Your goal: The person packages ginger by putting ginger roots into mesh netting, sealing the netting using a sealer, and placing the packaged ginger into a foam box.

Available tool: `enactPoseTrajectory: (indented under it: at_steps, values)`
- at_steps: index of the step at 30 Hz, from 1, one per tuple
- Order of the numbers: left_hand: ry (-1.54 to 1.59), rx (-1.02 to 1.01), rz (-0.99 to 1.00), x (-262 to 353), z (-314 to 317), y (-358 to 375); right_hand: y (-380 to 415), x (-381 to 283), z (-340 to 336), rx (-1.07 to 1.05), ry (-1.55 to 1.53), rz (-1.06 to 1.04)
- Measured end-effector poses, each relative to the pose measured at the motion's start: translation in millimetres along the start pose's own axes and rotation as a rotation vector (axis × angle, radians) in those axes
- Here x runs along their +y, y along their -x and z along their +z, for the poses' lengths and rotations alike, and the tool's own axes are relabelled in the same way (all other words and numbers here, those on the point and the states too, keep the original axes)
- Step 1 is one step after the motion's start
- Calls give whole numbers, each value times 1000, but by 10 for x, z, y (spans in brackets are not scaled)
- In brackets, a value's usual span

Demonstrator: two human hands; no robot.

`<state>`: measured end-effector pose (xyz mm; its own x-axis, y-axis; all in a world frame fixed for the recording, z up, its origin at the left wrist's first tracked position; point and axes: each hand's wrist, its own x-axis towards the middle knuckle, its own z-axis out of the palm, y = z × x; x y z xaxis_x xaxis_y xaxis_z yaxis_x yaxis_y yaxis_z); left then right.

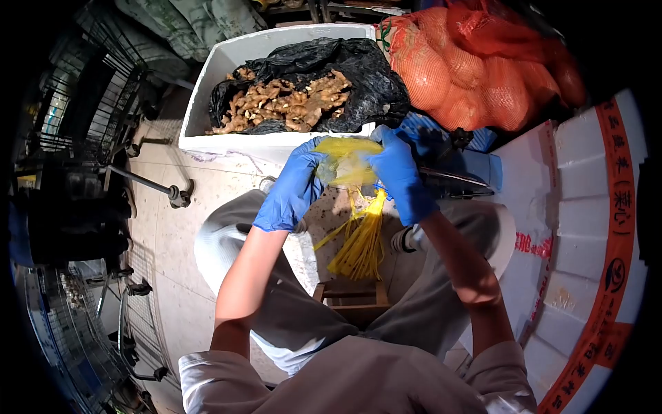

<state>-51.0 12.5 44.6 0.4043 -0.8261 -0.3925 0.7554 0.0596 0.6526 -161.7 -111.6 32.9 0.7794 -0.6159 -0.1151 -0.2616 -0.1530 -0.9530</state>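
Observation:
Both of my hands wear blue gloves and are raised in front of the white foam box. My left hand pinches one side of a yellow mesh bag, and my right hand grips the other side. The mesh is stretched between them and partly blurred; I cannot make out whether anything is inside. Below it hangs a bundle of yellow mesh bags, gathered at the top near my right hand. Beyond my hands, pieces of ginger lie on a black plastic bag in the foam box.
Orange-red mesh sacks full of round items stand at the back right. White foam boxes with red tape line the right side. Wire carts stand on the left. A wooden stool shows between my legs.

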Motion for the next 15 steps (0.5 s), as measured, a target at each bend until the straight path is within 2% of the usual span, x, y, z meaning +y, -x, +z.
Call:
enactPoseTrajectory:
  at_steps: [2, 3, 5, 6, 8, 11, 12, 14, 15]
  values:
    - [3, -20, 7, -4, 100, 53, -55, 149, 15, 21, 9, -144]
    - [-32, 22, 33, 21, 174, 87, -45, 197, 14, 20, 9, -145]
    - [-69, 66, 66, 32, 132, 58, -21, 267, 5, -62, -903, 220]
    - [-121, 47, 47, -14, -2, -36, -10, 192, -29, -66, -903, 219]
    - [-172, 30, 24, -41, -64, -75, 35, -12, -125, -376, -1197, 309]
    - [-141, -24, 53, -16, 61, -15, 52, 13, -146, -394, -1236, 311]
    - [-93, -28, 55, -7, 121, 13, 72, 15, -146, -392, -1236, 310]
    - [-46, -31, 60, -25, 196, 43, 115, 10, -137, -146, -129, -305]
    - [90, -24, -21, -46, 226, 49, 94, -3, -145, -146, -129, -306]
